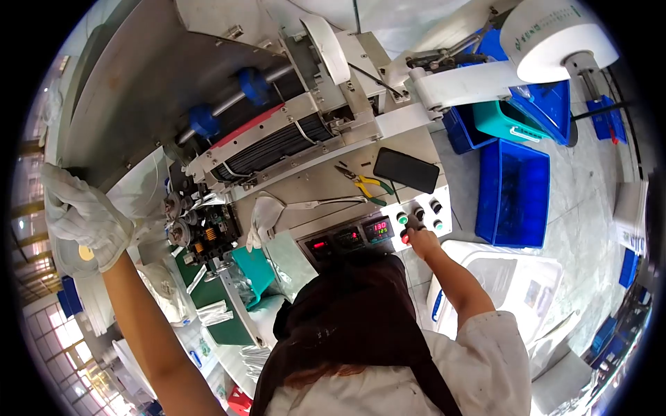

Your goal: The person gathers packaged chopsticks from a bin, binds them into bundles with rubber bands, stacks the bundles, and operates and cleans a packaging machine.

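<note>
My left hand [90,225], in a white glove, reaches far out to the left. It lies against a pale round part with a yellow centre [85,252], its gloved fingers bent and partly apart. My bare right hand [424,244] is at the right end of the control panel [451,220], with its fingers closed at a red button [405,238]. Beside them sit a green button [402,218] and black knobs [436,206]. Lit red and green digits show on a display [378,229]. A white glove [265,216] lies on the machine's metal top.
Yellow-handled pliers [366,186] and a black phone [406,170] lie on the metal top. Beyond are rollers with blue collars [253,87] and a white roll [555,38]. A blue crate [513,194] and a white bin [499,277] stand at right.
</note>
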The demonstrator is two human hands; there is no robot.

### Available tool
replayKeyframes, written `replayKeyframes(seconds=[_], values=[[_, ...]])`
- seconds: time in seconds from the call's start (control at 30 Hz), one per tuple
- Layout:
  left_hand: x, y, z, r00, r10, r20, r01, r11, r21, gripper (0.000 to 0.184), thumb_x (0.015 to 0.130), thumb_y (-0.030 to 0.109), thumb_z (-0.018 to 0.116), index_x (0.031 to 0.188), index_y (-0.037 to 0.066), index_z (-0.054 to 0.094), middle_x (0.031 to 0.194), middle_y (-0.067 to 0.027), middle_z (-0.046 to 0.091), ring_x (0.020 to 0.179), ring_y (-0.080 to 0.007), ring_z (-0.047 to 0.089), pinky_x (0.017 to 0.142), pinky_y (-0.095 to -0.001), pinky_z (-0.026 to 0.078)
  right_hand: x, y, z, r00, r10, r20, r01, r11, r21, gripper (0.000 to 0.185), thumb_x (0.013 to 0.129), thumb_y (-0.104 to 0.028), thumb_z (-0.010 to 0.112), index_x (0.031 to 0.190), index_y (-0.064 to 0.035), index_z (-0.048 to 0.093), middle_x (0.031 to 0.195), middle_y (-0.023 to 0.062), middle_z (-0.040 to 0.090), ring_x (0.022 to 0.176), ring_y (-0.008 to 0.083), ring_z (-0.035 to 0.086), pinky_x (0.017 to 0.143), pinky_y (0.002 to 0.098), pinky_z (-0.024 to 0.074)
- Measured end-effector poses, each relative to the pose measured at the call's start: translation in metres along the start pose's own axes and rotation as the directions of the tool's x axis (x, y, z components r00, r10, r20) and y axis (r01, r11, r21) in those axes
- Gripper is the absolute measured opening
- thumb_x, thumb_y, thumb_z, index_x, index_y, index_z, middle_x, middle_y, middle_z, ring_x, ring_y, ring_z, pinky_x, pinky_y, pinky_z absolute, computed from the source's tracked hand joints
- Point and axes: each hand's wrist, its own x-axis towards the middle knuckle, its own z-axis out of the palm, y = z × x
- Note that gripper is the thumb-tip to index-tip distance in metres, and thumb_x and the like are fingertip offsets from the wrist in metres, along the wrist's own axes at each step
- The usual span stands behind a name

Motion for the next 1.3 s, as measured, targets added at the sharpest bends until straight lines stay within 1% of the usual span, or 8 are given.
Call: replayKeyframes(seconds=[0.13,0.33,0.43,0.77,0.93,1.07,1.13,1.3], values=[[0.022,0.018,-0.015,0.869,-0.437,0.231,0.493,0.803,-0.335,0.039,0.091,0.021,0.044,0.060,0.000,0.054,0.048,-0.0047,0.044,0.043,-0.0151,0.039,0.043,-0.0283,0.031,0.021,-0.038,-0.013,0.975,0.189,0.113,-0.156,0.956,-0.249,0.013,0.075,-0.016,0.055,0.068,-0.0123,0.065,0.074,0.0084,0.065,0.070,0.0229,0.063,0.058,0.0357,0.0482],[0.025,0.015,-0.015,0.948,-0.240,0.207,0.279,0.942,-0.188,0.037,0.090,0.012,0.042,0.055,0.001,0.042,0.049,-0.0041,0.043,0.043,-0.0120,0.039,0.042,-0.0270,0.031,0.096,-0.131,-0.127,0.811,0.067,-0.582,0.191,0.909,0.370,0.046,0.081,-0.018,0.051,0.125,-0.0166,0.039,0.071,0.0165,0.059,0.065,0.0365,0.057,0.058,0.0467,0.0446],[0.009,-0.001,-0.012,0.854,-0.207,0.478,0.520,0.302,-0.799,0.031,0.088,0.008,0.041,0.058,0.000,0.045,0.050,-0.0060,0.044,0.043,-0.0135,0.041,0.041,-0.0264,0.032,0.136,-0.139,-0.142,0.825,0.106,-0.555,0.148,0.907,0.394,0.052,0.081,-0.018,0.050,0.130,-0.0210,0.033,0.073,0.0181,0.060,0.067,0.0381,0.057,0.061,0.0478,0.0441],[0.022,0.009,-0.002,0.974,-0.207,-0.089,0.111,0.784,-0.610,0.010,0.071,0.008,0.053,0.061,0.010,0.051,0.059,-0.0049,0.050,0.049,-0.0185,0.048,0.045,-0.0303,0.043,0.174,-0.124,-0.127,0.837,0.095,-0.539,0.038,0.972,0.230,0.055,0.078,-0.007,0.048,0.131,-0.0156,0.036,0.071,0.0085,0.060,0.060,0.0244,0.058,0.057,0.0362,0.0465],[-0.052,-0.059,-0.035,0.948,-0.290,0.132,0.272,0.523,-0.808,0.008,0.071,0.011,0.052,0.073,0.007,0.059,0.074,-0.0071,0.059,0.062,-0.0213,0.055,0.055,-0.0332,0.047,0.123,-0.156,-0.106,0.764,0.117,-0.635,0.222,0.876,0.429,0.045,0.081,-0.009,0.051,0.125,-0.0052,0.041,0.069,0.0087,0.059,0.058,0.0196,0.057,0.054,0.0315,0.0441],[-0.265,-0.113,0.048,0.750,-0.508,0.424,0.655,0.475,-0.588,0.024,0.087,0.016,0.044,0.071,0.003,0.056,0.064,-0.0128,0.057,0.057,-0.0296,0.054,0.052,-0.0395,0.043,0.049,-0.190,-0.019,0.831,0.241,-0.501,-0.204,0.970,0.129,0.037,0.083,-0.011,0.051,0.119,0.0002,0.046,0.087,0.0139,0.060,0.078,0.0200,0.061,0.063,0.0297,0.0482],[-0.376,-0.120,0.078,-0.063,-0.198,0.978,0.997,0.041,0.073,0.026,0.087,0.018,0.044,0.073,0.000,0.056,0.061,-0.0177,0.056,0.062,-0.0334,0.056,0.055,-0.0410,0.044,0.007,-0.222,0.033,0.872,0.435,-0.224,-0.296,0.833,0.467,0.028,0.081,-0.008,0.053,0.108,-0.0011,0.051,0.080,0.0106,0.062,0.064,0.0185,0.060,0.056,0.0299,0.0480],[-0.570,-0.074,0.130,-0.166,0.031,0.986,0.841,0.526,0.126,0.031,0.088,0.023,0.038,0.078,0.002,0.059,0.072,-0.0210,0.060,0.069,-0.0354,0.059,0.061,-0.0420,0.047,-0.040,-0.336,0.135,0.747,0.593,0.299,-0.646,0.543,0.537,0.030,0.077,-0.011,0.057,0.106,-0.0045,0.053,0.073,0.0076,0.062,0.060,0.0190,0.059,0.056,0.0295,0.0471]])
